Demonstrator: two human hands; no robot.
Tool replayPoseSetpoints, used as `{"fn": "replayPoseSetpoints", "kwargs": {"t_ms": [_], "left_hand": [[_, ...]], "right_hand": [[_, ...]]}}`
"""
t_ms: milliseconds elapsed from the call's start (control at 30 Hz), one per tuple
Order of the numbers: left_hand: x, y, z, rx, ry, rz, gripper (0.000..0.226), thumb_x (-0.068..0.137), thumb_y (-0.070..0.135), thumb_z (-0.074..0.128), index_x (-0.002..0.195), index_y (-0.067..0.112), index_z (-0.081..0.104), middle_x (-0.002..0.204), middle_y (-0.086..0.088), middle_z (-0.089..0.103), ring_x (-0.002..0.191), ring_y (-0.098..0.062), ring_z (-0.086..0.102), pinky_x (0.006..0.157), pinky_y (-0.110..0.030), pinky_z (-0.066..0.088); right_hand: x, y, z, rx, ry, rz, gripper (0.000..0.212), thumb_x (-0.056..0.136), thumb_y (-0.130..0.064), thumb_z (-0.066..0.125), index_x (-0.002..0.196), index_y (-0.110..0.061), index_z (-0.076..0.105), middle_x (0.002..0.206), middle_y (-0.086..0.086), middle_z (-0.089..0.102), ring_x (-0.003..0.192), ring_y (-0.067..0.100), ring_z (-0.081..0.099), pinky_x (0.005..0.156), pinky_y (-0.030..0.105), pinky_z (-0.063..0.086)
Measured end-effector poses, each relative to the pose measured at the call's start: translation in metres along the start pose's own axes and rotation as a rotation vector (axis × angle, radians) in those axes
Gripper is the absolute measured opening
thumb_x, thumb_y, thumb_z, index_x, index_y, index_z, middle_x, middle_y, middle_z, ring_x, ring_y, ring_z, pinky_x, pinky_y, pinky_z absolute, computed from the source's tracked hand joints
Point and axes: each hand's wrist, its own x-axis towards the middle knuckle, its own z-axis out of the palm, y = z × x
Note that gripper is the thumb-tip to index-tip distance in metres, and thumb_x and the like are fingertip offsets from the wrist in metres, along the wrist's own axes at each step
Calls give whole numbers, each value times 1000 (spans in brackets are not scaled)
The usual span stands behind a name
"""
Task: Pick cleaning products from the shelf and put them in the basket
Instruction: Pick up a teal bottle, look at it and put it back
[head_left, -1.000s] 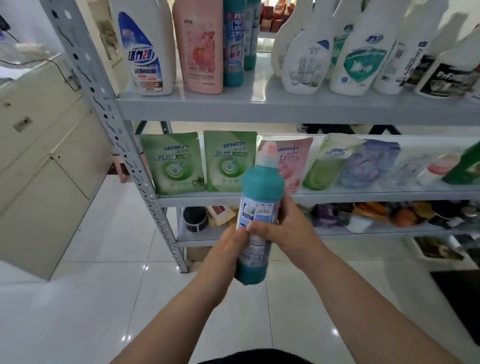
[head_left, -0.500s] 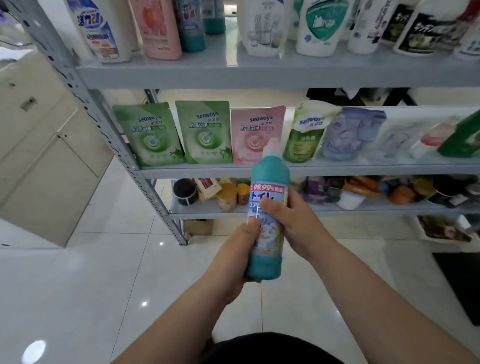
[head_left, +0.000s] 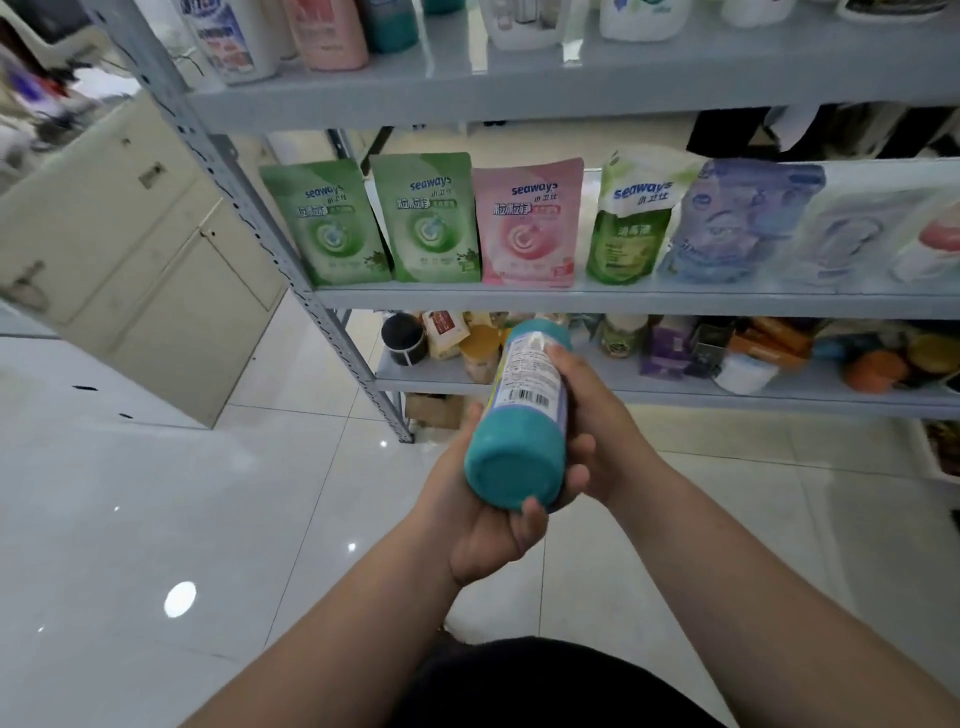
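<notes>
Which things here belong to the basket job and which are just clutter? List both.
Job:
teal bottle, held in left hand and right hand
green Seaways pouches
pink Seaways pouch
pink bottle on top shelf

No basket in view.

Lying about:
beige cabinet
black cup
cardboard box

Glossy pale floor tiles (head_left: 156, 519) mirrored bright ceiling lights near the left. A beige cabinet (head_left: 140, 270) with closed doors stood at far left, beside the perforated grey upright (head_left: 249, 208) of a metal rack.
</notes>
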Motion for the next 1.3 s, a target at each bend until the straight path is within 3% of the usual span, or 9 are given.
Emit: {"fn": "replayPoseSetpoints", "kwargs": {"t_ms": [233,433,533,633,767,933,1067,1200,1300], "left_hand": [[16,-2,-7,356,311,253,70,79,75,57,119,18,68,94,-10,76,75,-27,72,40,-20,42],[13,8,-24,938,346,590,48,84,69,62,130,69,52,110,17,74,88,-7,72,71,-26,58],[19,30,-30,839,302,620,32,106,44,50,133,55,60,116,-12,67,78,-19,57,84,-44,54],[21,48,-30,633,194,413,44,102,55,47,137,33,62,129,-16,68,107,-29,70,96,-52,58],[17,64,-32,579,-4,164,61,95,64,46,128,18,69,129,-18,69,115,-43,68,78,-44,63],[13,96,-44,809,134,407,50,86,52,66,130,28,60,122,-6,72,106,-25,74,74,-36,62],[8,123,-60,1114,213,523,68,68,56,87,124,42,52,120,4,62,108,-17,68,82,-35,63],[5,154,-70,1166,89,515,86,57,56,89,132,40,50,123,7,68,114,-17,67,98,-41,57],[1,177,-77,1297,128,615,70,56,54,88,118,51,55,110,19,72,102,-2,69,84,-24,57]], "right_hand": [[7,-18,-10,-352,106,-65,35,102,-44,55,123,-18,66,103,4,78,83,18,77,68,35,60],[16,-19,7,-425,68,-134,44,91,-35,76,126,-14,61,103,10,78,84,25,77,69,38,62],[20,-20,8,-355,110,-204,39,92,-31,75,125,-17,60,96,7,79,78,23,77,61,34,61],[25,-15,17,-262,69,-266,53,85,-37,72,130,-13,58,101,11,76,82,25,75,68,37,61],[40,-12,34,-331,17,-336,49,73,-46,68,115,-21,64,94,7,75,83,22,74,70,35,60],[65,-20,50,-457,153,-409,58,73,-51,71,123,-23,63,112,9,74,101,29,74,91,53,60],[80,-18,70,-400,187,-402,67,64,-49,84,122,-23,61,100,0,78,94,23,77,78,43,62],[91,-4,98,-465,106,-469,72,64,-40,88,127,-27,57,115,3,73,106,25,73,88,46,60],[97,6,118,-613,54,-518,61,65,-46,86,118,-43,57,115,-6,72,110,19,71,91,42,60]]}}
